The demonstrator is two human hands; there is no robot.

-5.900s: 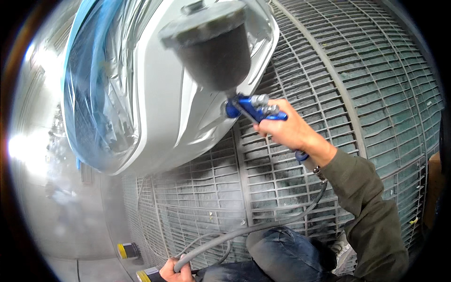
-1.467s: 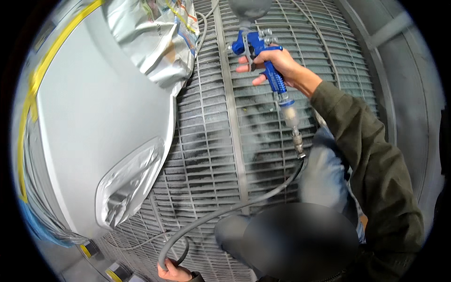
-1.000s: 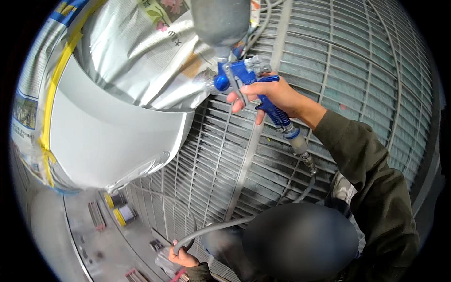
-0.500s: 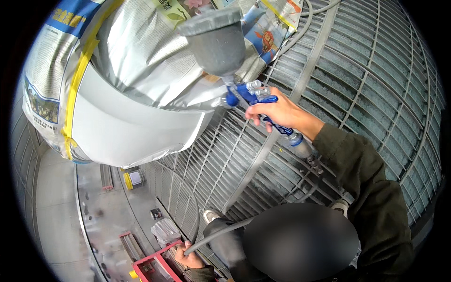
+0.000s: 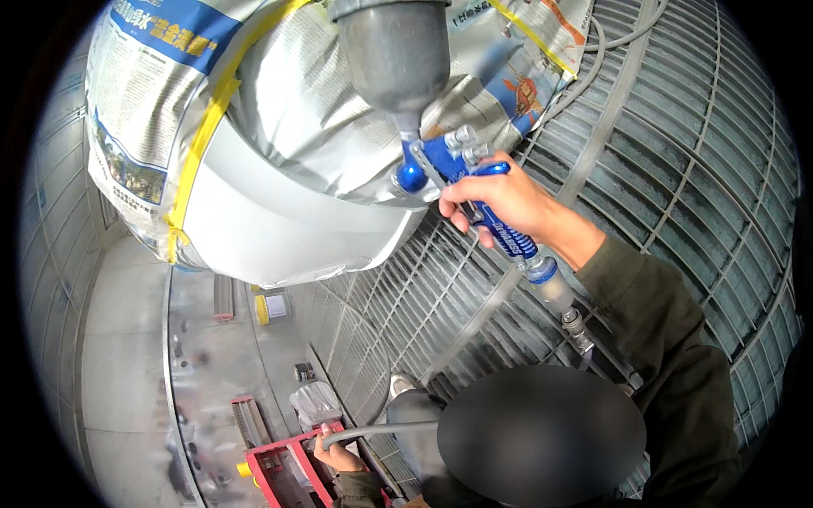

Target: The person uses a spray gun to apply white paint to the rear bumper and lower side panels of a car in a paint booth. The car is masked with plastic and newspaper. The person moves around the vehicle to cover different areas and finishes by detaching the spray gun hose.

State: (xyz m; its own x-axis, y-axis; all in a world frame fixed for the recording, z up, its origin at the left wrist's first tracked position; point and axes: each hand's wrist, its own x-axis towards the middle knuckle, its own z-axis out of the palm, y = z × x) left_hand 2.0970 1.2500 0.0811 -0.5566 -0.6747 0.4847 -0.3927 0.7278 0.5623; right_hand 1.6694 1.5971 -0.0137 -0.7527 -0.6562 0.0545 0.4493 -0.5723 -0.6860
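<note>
My right hand is closed around the grip of a blue spray gun, fingers at its trigger. A grey paint cup rises from the top of the gun, and a metal fitting hangs below its grip. The nozzle points left, over the upper right end of a curved, pale grey-white car body panel. Newspaper, silvery sheeting and yellow tape cover the area around the panel. Low down, my left hand grips a grey hose.
Metal floor grating spreads beneath me and to the right, with a hose lying across it at the top. At lower left are a red metal frame, a plastic-wrapped bundle and a yellow-and-white can.
The view has shifted, so the panel and floor sit farther right. Against the panel, the spray gun has moved left, its nozzle now over the panel's end. Both hands keep their hold.
</note>
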